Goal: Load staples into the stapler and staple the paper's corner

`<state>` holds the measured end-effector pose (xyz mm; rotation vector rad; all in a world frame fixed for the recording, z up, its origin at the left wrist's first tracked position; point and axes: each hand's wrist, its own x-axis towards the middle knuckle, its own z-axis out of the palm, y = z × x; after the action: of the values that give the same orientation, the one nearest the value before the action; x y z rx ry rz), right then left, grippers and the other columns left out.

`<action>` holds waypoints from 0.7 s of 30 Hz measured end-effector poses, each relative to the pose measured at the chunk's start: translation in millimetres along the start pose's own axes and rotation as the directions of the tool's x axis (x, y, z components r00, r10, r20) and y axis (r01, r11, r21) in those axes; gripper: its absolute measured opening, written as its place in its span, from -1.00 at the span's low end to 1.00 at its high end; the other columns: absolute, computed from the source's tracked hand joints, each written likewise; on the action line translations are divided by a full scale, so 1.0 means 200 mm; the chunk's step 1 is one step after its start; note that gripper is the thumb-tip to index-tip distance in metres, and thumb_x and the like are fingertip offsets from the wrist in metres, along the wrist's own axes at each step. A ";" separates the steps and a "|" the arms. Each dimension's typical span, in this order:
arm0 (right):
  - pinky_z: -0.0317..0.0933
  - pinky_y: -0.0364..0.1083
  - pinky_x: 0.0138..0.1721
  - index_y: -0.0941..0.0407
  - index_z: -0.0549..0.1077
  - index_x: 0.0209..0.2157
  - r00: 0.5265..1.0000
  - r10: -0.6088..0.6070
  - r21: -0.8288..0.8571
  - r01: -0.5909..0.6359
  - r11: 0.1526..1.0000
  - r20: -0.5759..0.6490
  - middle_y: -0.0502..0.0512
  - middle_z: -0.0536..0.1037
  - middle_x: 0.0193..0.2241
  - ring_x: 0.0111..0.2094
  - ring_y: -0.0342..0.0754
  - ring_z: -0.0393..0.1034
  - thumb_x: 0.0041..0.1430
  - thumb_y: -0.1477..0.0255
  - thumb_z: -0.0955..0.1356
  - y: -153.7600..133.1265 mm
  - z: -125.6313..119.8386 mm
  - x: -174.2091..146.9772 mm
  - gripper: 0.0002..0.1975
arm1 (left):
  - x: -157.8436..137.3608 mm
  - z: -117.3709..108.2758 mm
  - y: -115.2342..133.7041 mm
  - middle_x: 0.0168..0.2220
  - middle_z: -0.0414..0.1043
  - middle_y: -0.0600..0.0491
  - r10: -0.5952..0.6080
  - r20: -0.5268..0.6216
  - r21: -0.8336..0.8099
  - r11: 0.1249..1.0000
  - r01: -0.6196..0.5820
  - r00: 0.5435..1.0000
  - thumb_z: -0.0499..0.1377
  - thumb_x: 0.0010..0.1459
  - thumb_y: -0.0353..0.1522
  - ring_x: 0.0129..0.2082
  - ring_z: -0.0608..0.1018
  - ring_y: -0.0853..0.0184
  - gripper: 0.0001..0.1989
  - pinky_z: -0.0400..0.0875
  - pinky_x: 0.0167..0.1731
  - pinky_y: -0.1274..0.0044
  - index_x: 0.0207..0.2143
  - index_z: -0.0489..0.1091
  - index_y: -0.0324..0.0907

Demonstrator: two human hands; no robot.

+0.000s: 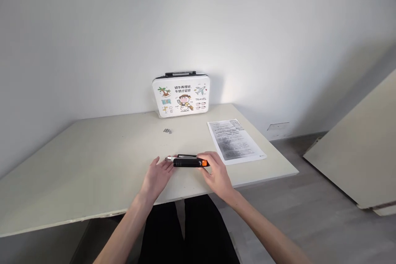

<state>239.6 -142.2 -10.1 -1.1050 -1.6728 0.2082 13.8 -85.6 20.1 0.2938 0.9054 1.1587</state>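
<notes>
My right hand [216, 174] is closed round the orange-marked right end of a black stapler [188, 162]. The stapler lies sideways just above the table's near part, with a silver metal piece sticking out of its left end. Under that metal end, my left hand [157, 178] is turned palm up with its fingers stretched out; whether the fingertips touch the stapler I cannot tell. Farther back on the table lie several small grey strips [167, 130] that look like staples.
A white case [182, 97] with cartoon prints and a black handle stands against the wall. On the right of the white table [93, 161] lies a printed sheet [247, 148]. The table's front edge runs just before my legs. A pale panel [359, 148] stands farther right.
</notes>
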 end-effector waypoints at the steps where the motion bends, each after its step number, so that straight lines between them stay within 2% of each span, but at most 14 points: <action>1: 0.45 0.08 -0.03 -0.02 0.49 0.04 0.996 -0.085 -0.056 0.084 0.995 -0.014 0.14 0.59 -0.04 0.02 0.09 0.47 0.33 0.62 0.31 -0.01 -0.04 -0.01 -0.66 | 0.01 0.05 -0.02 -0.03 0.59 -0.30 -0.053 0.022 -0.026 0.998 0.054 0.998 -0.07 0.49 -0.36 -0.08 0.70 0.08 -0.58 0.59 0.02 0.24 0.23 0.30 -0.43; 3: 0.45 0.08 -0.01 -0.02 0.49 0.06 0.971 -0.237 -0.177 0.228 0.957 -0.034 0.13 0.60 -0.01 0.07 0.08 0.45 0.31 0.72 0.26 -0.01 -0.10 -0.02 -0.56 | 0.04 0.14 -0.07 -0.02 0.58 -0.32 -0.128 0.056 -0.036 0.991 0.130 0.990 -0.09 0.48 -0.36 -0.12 0.70 0.09 -0.56 0.61 -0.04 0.29 0.24 0.29 -0.46; 5: 0.44 0.08 0.00 -0.01 0.51 0.04 0.943 -0.330 -0.288 0.304 0.908 -0.046 0.14 0.61 -0.01 0.07 0.07 0.46 0.31 0.75 0.25 0.00 -0.15 -0.02 -0.54 | 0.07 0.21 -0.11 -0.03 0.58 -0.30 -0.171 0.075 -0.032 0.984 0.174 0.982 -0.08 0.47 -0.38 -0.15 0.71 0.11 -0.58 0.62 -0.11 0.33 0.22 0.31 -0.44; 9: 0.42 0.07 0.00 -0.01 0.54 0.02 0.922 -0.387 -0.400 0.346 0.849 -0.024 0.14 0.63 -0.01 0.08 0.05 0.48 0.32 0.75 0.26 0.03 -0.20 -0.04 -0.55 | 0.10 0.27 -0.15 -0.04 0.59 -0.29 -0.199 0.119 -0.053 0.977 0.207 0.973 -0.07 0.43 -0.44 -0.15 0.70 0.11 -0.62 0.61 -0.14 0.35 0.16 0.35 -0.41; 16: 0.40 0.06 -0.04 -0.02 0.55 0.02 0.913 -0.407 -0.429 0.377 0.821 0.024 0.14 0.63 0.01 0.10 0.06 0.49 0.32 0.76 0.27 0.04 -0.17 -0.06 -0.54 | 0.12 0.23 -0.15 -0.02 0.58 -0.29 -0.206 0.116 -0.015 0.978 0.209 0.972 -0.04 0.40 -0.45 -0.14 0.70 0.10 -0.66 0.60 -0.12 0.33 0.08 0.41 -0.39; 21: 0.42 0.07 -0.05 -0.05 0.55 0.04 0.908 -0.419 -0.372 0.395 0.840 0.018 0.13 0.63 0.00 0.08 0.07 0.49 0.28 0.79 0.28 0.01 -0.09 -0.03 -0.49 | 0.11 0.12 -0.10 -0.16 0.59 -0.23 -0.156 0.092 -0.026 0.987 0.159 0.983 -0.04 0.42 -0.44 -0.23 0.67 0.16 -0.69 0.58 -0.17 0.37 -0.02 0.46 -0.37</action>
<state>255.3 -152.6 -9.0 -0.9769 -1.8916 -0.4319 47.2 -68.5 12.9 0.2407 0.8144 1.0061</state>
